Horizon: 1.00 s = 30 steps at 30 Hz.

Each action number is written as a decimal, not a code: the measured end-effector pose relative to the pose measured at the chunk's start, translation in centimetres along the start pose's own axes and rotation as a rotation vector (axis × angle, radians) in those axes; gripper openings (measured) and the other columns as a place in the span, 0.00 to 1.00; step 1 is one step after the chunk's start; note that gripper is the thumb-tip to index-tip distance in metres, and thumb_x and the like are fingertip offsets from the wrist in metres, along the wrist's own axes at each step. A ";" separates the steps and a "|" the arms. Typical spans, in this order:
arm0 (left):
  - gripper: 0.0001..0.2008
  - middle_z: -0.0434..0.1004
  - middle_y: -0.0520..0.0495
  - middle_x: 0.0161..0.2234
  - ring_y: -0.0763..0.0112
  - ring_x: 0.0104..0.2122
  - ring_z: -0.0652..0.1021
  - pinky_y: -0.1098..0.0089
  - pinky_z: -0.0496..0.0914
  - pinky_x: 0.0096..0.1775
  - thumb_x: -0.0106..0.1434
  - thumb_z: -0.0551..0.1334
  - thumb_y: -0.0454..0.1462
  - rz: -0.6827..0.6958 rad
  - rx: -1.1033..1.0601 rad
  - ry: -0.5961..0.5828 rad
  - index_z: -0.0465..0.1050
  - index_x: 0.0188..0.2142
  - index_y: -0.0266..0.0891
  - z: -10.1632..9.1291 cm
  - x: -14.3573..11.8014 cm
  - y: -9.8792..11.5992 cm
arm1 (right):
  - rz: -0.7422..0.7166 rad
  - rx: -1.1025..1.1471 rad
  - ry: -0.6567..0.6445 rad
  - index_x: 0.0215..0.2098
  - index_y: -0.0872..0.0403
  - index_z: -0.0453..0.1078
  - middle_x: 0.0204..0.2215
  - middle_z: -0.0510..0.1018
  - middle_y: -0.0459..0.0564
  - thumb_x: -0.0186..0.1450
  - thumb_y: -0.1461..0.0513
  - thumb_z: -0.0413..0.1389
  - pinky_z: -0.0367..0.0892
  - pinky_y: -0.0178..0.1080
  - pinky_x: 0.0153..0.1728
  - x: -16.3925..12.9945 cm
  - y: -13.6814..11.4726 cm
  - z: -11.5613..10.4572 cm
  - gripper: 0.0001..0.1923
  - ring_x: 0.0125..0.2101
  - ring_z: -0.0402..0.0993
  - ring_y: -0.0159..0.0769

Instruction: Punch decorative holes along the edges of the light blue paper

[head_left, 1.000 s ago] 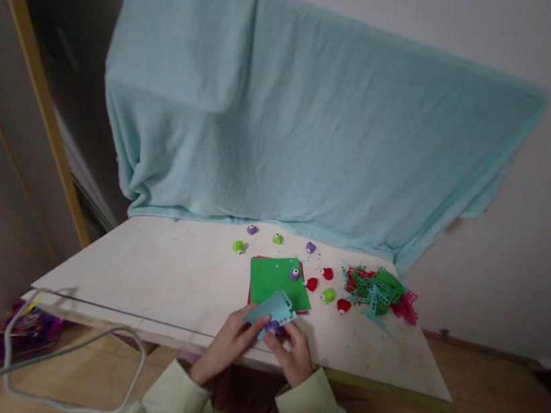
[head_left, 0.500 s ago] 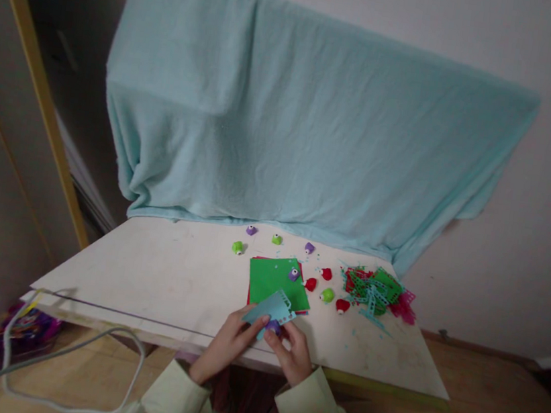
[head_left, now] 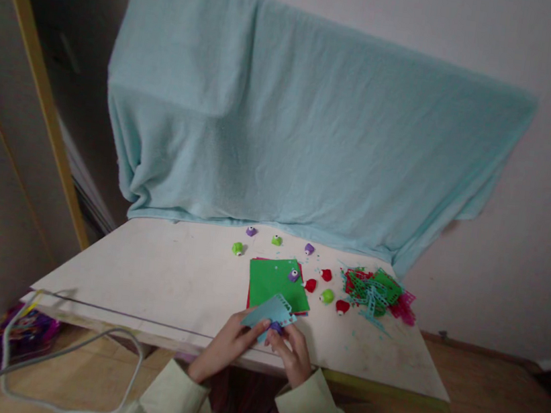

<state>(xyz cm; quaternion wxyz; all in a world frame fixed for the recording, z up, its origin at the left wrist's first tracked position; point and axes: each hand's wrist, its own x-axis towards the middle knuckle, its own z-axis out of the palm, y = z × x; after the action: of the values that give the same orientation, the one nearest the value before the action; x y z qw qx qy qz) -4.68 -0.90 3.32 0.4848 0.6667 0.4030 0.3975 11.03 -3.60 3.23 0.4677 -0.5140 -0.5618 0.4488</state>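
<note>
My left hand [head_left: 231, 339] is closed on a light blue sheet of paper [head_left: 266, 309] whose far and right edges have rows of punched holes. At the sheet's near right edge, my right hand [head_left: 294, 352] grips a small purple paper punch [head_left: 276, 328]; the fingers partly hide it. Just beyond both hands lies a stack of green paper [head_left: 268, 279], with red showing at its edges. Another purple punch [head_left: 293, 275] sits on this stack.
Red punches [head_left: 342, 307], green punches [head_left: 327, 296] and more purple punches [head_left: 309, 249] stand around the stack. A heap of perforated paper scraps [head_left: 376, 291] lies to the right on the white table [head_left: 145, 270]. A blue cloth [head_left: 317, 124] hangs behind; a pale cable [head_left: 85, 337] loops at the left front.
The blue sheet and the purple punch have shifted slightly, the punch a little to the right. My right fingers have changed position around the punch.
</note>
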 end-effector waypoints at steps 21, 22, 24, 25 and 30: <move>0.17 0.66 0.52 0.23 0.72 0.26 0.65 0.75 0.62 0.30 0.63 0.53 0.47 -0.087 -0.062 0.004 0.63 0.25 0.36 0.1 -0.1 -0.9 | -0.004 -0.049 -0.026 0.25 0.56 0.71 0.18 0.71 0.45 0.61 0.52 0.55 0.57 0.34 0.24 0.3 0.3 0.3 0.16 0.23 0.65 0.34; 0.17 0.66 0.52 0.23 0.72 0.26 0.65 0.75 0.62 0.30 0.63 0.53 0.46 -0.091 -0.063 0.006 0.63 0.25 0.36 0.1 -0.1 -0.9 | -0.010 -0.048 -0.028 0.25 0.56 0.71 0.19 0.71 0.46 0.61 0.52 0.55 0.57 0.34 0.25 0.4 0.4 0.3 0.16 0.23 0.65 0.34; 0.17 0.65 0.52 0.23 0.72 0.25 0.64 0.75 0.61 0.30 0.63 0.53 0.45 -0.099 -0.060 0.027 0.64 0.25 0.36 0.1 0.0 -0.9 | -0.011 -0.034 -0.024 0.27 0.55 0.71 0.20 0.71 0.46 0.61 0.52 0.55 0.57 0.34 0.25 0.5 0.3 0.4 0.15 0.24 0.65 0.35; 0.16 0.66 0.52 0.23 0.72 0.25 0.64 0.75 0.61 0.29 0.63 0.53 0.45 -0.103 -0.059 0.039 0.64 0.25 0.36 0.1 0.0 -0.9 | -0.008 -0.020 -0.023 0.29 0.55 0.71 0.22 0.71 0.46 0.61 0.52 0.54 0.58 0.34 0.25 0.5 0.3 0.4 0.14 0.25 0.66 0.34; 0.15 0.66 0.52 0.23 0.72 0.26 0.64 0.75 0.61 0.30 0.63 0.53 0.44 -0.112 -0.079 0.064 0.64 0.25 0.36 0.1 0.0 -0.9 | 0.018 0.062 -0.043 0.35 0.54 0.69 0.25 0.71 0.46 0.61 0.53 0.55 0.59 0.33 0.24 0.7 0.8 0.6 0.13 0.27 0.67 0.35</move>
<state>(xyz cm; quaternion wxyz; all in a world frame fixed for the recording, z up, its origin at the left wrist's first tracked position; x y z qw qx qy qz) -4.74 -0.74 2.48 0.5190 0.6105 0.4390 0.4064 10.58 -2.88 2.37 0.4674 -0.4945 -0.5529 0.4810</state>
